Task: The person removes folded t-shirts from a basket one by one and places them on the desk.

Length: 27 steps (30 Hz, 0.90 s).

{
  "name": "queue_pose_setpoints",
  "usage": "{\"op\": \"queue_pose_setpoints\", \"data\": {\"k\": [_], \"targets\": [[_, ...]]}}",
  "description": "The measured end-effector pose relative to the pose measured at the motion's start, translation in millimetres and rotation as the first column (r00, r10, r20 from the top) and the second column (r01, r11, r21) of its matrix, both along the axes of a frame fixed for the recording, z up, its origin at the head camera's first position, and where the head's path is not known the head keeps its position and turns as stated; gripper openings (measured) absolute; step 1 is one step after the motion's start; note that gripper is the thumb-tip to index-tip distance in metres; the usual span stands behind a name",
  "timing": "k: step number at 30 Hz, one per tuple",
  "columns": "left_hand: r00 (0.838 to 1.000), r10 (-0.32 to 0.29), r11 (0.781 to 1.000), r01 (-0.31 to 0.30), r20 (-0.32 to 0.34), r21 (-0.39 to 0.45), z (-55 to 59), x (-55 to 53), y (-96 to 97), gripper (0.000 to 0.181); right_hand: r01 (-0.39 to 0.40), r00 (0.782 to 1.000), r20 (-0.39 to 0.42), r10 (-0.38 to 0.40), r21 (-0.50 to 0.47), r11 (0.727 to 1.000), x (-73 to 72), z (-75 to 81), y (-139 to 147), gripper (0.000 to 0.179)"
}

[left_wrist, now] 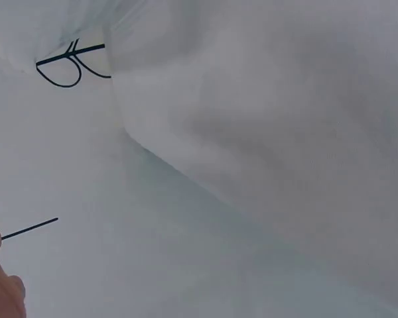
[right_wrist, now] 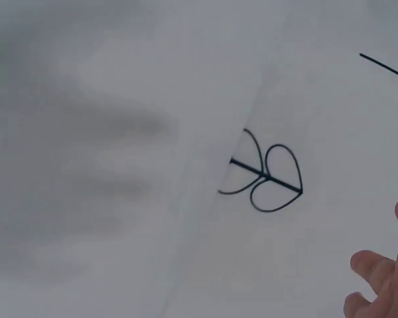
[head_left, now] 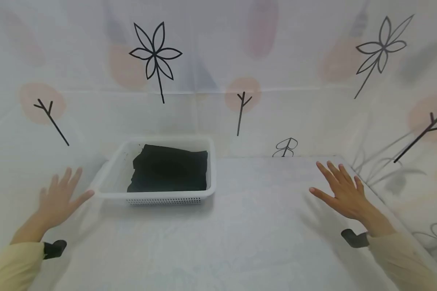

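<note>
Left hand (head_left: 58,202), right hand (head_left: 346,199): straight fingers are holding nothing | black cloth (head_left: 170,169) is lying in white plastic basket (head_left: 156,195), looking soft, light | corners are seeming best for pinching

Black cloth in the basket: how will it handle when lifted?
The black cloth is probably floppy, given its wavy, uneven left edge. It seems unlikely to roll, since it lies broad and fairly flat in the white basket.
</note>
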State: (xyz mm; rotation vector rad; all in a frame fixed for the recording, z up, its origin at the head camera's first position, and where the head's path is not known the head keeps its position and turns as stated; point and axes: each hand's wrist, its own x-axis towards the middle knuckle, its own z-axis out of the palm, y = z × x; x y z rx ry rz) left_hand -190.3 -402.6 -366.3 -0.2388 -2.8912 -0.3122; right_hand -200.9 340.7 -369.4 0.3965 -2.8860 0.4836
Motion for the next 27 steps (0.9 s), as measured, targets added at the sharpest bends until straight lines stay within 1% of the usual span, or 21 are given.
{"op": "queue_pose_setpoints", "data": {"k": [3, 6, 9, 12, 16, 18, 21, 25, 27], "targets": [[0.998, -0.025, 0.999, 0.026, -0.055, 0.022, 3.7, -1.6, 4.9, 0.080, -0.019, 1.000, -0.025, 0.018, -0.046, 0.999, 1.1, 4.4, -10, 0.082], [0.995, -0.043, 0.995, 0.050, -0.088, 0.083, 6.8, -1.3, 9.8, 0.075, -0.045, 0.998, -0.045, 0.040, -0.105, 0.993, 0.6, 9.3, -20, 0.081], [0.994, -0.058, 0.983, 0.073, -0.092, 0.166, 10.2, -0.6, 14.3, 0.071, -0.072, 0.997, -0.049, 0.064, -0.190, 0.979, 0.7, 16.3, -30, 0.079], [0.995, -0.071, 0.967, 0.087, -0.075, 0.241, 14.6, -0.5, 18.5, 0.068, -0.094, 0.995, -0.044, 0.085, -0.285, 0.954, 1.8, 24.2, -42, 0.077], [0.998, -0.057, 0.953, 0.064, -0.029, 0.295, 20.8, -1.5, 24.8, 0.069, -0.111, 0.994, -0.045, 0.101, -0.379, 0.919, 2.8, 32.6, -59, 0.074], [0.999, -0.038, 0.948, 0.036, 0.000, 0.318, 24.8, -2.4, 28.8, 0.071, -0.120, 0.993, -0.052, 0.108, -0.405, 0.907, 2.8, 36.5, -67, 0.073], [0.999, -0.010, 0.932, -0.006, 0.041, 0.362, 31.7, -3.6, 35.2, 0.075, -0.137, 0.991, -0.068, 0.119, -0.439, 0.888, 2.0, 41.9, -78, 0.069], [0.999, 0.016, 0.912, -0.035, 0.051, 0.408, 40.0, -4.7, 42.0, 0.077, -0.150, 0.989, -0.079, 0.128, -0.473, 0.868, -0.8, 47.5, -94, 0.063], [0.998, 0.035, 0.906, -0.054, 0.053, 0.419, 42.5, -4.9, 43.9, 0.077, -0.152, 0.988, -0.074, 0.133, -0.492, 0.857, -2.2, 50.0, -103, 0.060]]}}
